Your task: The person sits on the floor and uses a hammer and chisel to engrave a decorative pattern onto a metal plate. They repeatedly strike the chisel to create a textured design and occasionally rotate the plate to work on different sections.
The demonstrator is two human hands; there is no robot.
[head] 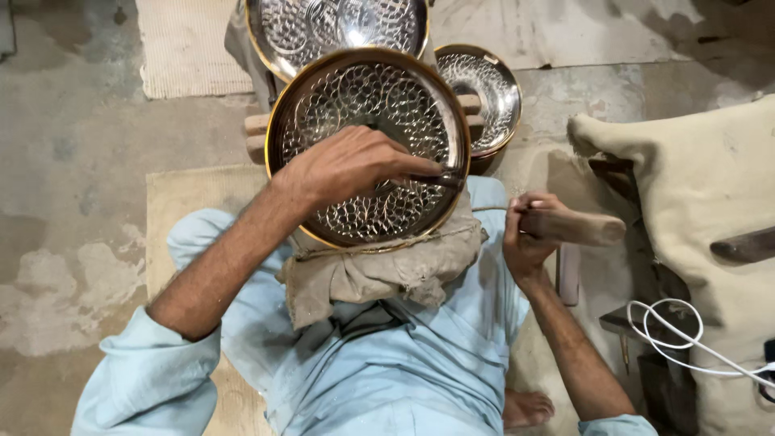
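We are looking down at a round metal plate [367,145] with a hammered pattern of circles and a golden rim, which is resting on a pad of sackcloth [387,270] tied with cord over our lap. Our left hand [351,165] is lying across the plate's middle, its fingers closed around a slim dark punch [432,179] whose tip is touching the patterned surface near the plate's right edge. Our right hand [533,234] is gripping the wooden handle of a mallet [577,228], which we are holding just to the right of the plate, clear of it. Two further plates are lying beyond the first: a second patterned plate [339,24] at the top, partly overlapped by ours, and a smaller patterned bowl [484,89] to its right. A stuffed cloth sack [694,178] is sitting at the right, with a white cable [670,335] looping in front of it.
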